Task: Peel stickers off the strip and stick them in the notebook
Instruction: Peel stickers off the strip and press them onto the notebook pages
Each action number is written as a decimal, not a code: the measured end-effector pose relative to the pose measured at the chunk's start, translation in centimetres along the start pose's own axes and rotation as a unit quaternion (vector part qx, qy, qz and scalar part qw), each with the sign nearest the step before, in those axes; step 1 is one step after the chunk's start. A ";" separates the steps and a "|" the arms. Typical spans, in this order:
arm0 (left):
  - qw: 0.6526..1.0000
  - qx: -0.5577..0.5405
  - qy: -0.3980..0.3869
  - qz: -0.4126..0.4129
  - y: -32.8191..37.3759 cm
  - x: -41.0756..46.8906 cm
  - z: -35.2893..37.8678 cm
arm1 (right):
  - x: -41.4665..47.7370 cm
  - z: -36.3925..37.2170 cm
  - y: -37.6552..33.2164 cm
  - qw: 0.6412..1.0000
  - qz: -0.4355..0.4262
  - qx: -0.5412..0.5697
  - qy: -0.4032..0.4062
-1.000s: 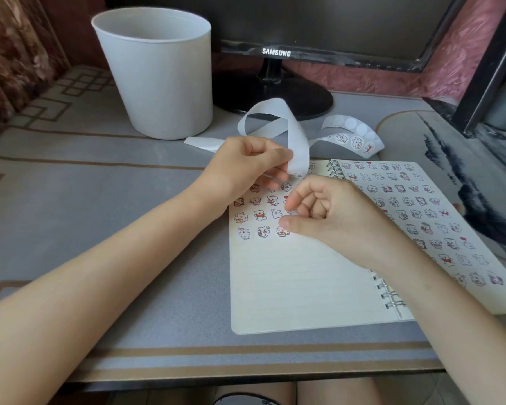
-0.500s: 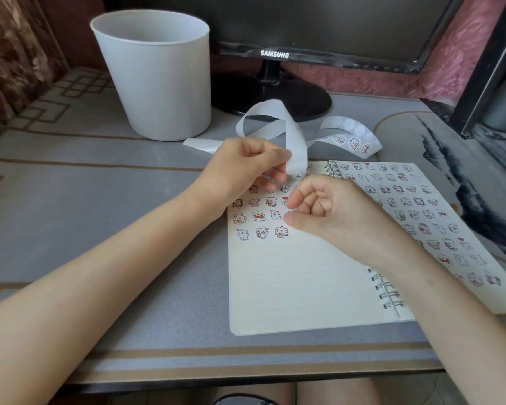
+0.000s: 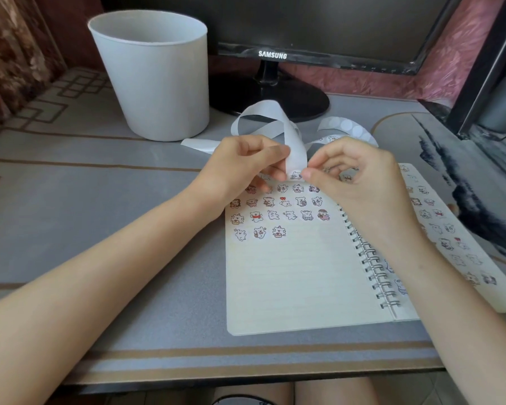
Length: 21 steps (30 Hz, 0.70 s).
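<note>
An open spiral notebook point(image 3: 298, 287) lies on the desk, its left page carrying several rows of small cartoon stickers point(image 3: 278, 231) near the top. A long white sticker strip point(image 3: 297, 147) curls in a loop above the notebook's top edge. My left hand point(image 3: 246, 162) pinches the strip just above a sticker at its lower end. My right hand point(image 3: 354, 173) has its thumb and forefinger at that sticker point(image 3: 296, 175), pinching its edge. The right page is also covered with stickers, partly hidden by my right forearm.
A white bin point(image 3: 155, 74) stands at the back left of the grey desk mat point(image 3: 100, 200). A Samsung monitor point(image 3: 304, 30) on a round black stand point(image 3: 275, 97) stands behind the strip. A dark patterned mat point(image 3: 465, 185) lies to the right.
My right hand has lifted off the left page and moved up to the strip's lower end, beside my left hand. A newly placed sticker now shows in the bottom row.
</note>
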State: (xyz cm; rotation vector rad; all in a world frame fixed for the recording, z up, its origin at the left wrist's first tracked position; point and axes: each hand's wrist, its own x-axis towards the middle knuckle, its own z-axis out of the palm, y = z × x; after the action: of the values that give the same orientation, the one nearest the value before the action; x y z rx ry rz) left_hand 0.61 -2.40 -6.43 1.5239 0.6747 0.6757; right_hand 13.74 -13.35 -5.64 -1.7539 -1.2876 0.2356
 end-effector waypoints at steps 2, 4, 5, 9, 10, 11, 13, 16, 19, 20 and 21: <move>1.000 -0.003 0.001 0.003 0.0 0.0 0.0 | 0.0 0.1 0.1 1.000 -0.006 0.001 0.002; 1.000 -0.003 0.000 0.005 0.0 -0.1 -0.1 | 0.1 0.2 0.2 1.000 -0.012 0.006 0.005; 1.000 -0.003 -0.001 0.007 0.1 -0.1 -0.1 | 0.1 0.3 0.2 1.000 -0.014 0.010 0.006; 1.000 -0.012 -0.010 0.009 0.4 -0.2 0.0 | 0.2 0.2 0.1 0.999 -0.010 0.036 0.015; 1.000 -0.007 -0.013 0.010 0.5 -0.3 0.0 | 0.3 0.2 0.1 0.999 -0.011 0.044 0.017; 1.000 0.005 -0.018 0.011 0.5 -0.3 0.0 | 0.2 0.2 0.0 0.998 -0.012 0.051 0.019; 0.999 0.034 -0.028 0.015 0.4 -0.4 0.1 | 0.2 0.2 0.0 0.998 -0.011 0.061 0.021; 0.998 0.040 -0.035 0.019 0.3 -0.5 0.2 | 0.1 0.1 0.0 0.998 -0.010 0.060 0.018; 0.998 0.041 -0.034 0.023 0.3 -0.5 0.2 | 0.1 0.0 0.0 0.998 -0.011 0.052 0.016; 0.998 0.042 -0.035 0.026 0.3 -0.5 0.2 | 0.1 0.1 0.0 0.999 -0.010 0.051 0.018; 0.998 0.045 -0.037 0.029 0.3 -0.5 0.2 | 0.0 0.0 -0.1 0.998 -0.009 0.051 0.020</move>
State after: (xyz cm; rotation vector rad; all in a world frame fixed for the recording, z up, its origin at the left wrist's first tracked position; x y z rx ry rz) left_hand 0.45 -2.97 -6.11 1.6485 0.6139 0.6370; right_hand 13.65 -13.29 -5.57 -1.6532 -1.2410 0.2504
